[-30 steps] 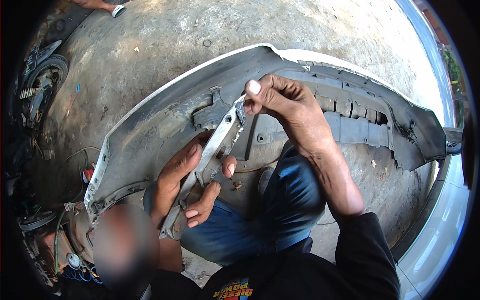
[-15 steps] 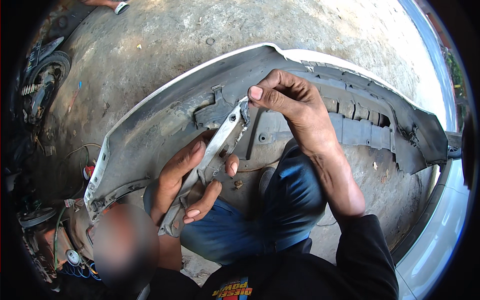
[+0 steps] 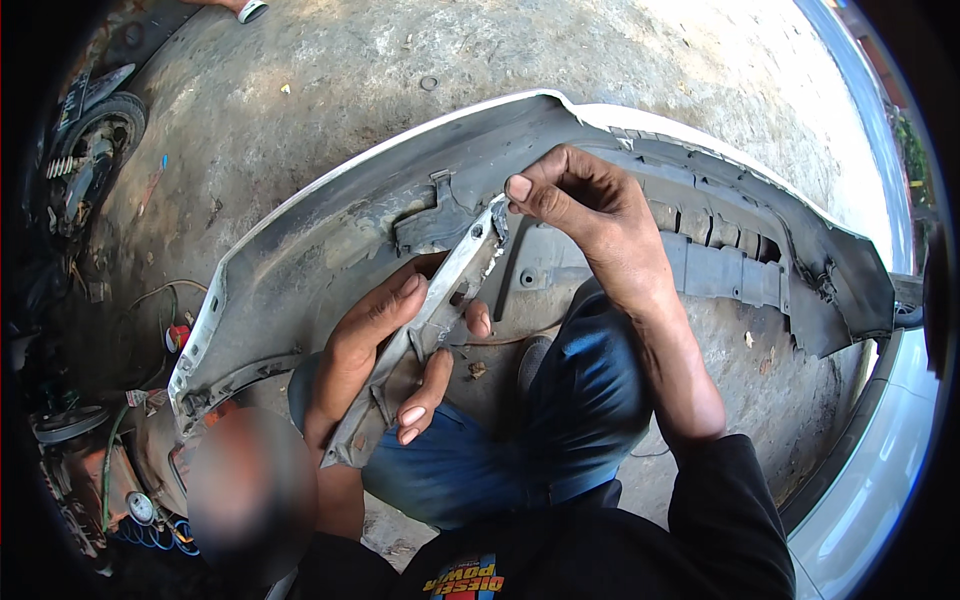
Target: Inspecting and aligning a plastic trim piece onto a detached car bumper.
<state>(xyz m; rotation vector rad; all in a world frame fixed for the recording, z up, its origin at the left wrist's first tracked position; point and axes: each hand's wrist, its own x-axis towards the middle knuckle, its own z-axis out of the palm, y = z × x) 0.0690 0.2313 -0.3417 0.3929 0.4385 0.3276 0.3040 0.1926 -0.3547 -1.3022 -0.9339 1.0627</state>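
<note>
Head view: your left hand (image 3: 375,335) was wrapped around a grey strip (image 3: 446,283) from 8 o'clock, while your right hand (image 3: 597,222) pinched its tip near 12. It slanted above your lap (image 3: 480,470), scuffed and whitened, with one small hole near the top and a ragged right edge. Beneath spread a stained, gritty concrete floor (image 3: 400,65). A bumper shell (image 3: 325,228) arched from 8 through 12 to 3, its dusty inner face toward you. Farther out, a pale, glossy car panel (image 3: 850,510) curved at 4, and a motorcycle wheel (image 3: 110,130) stood at 10.
</note>
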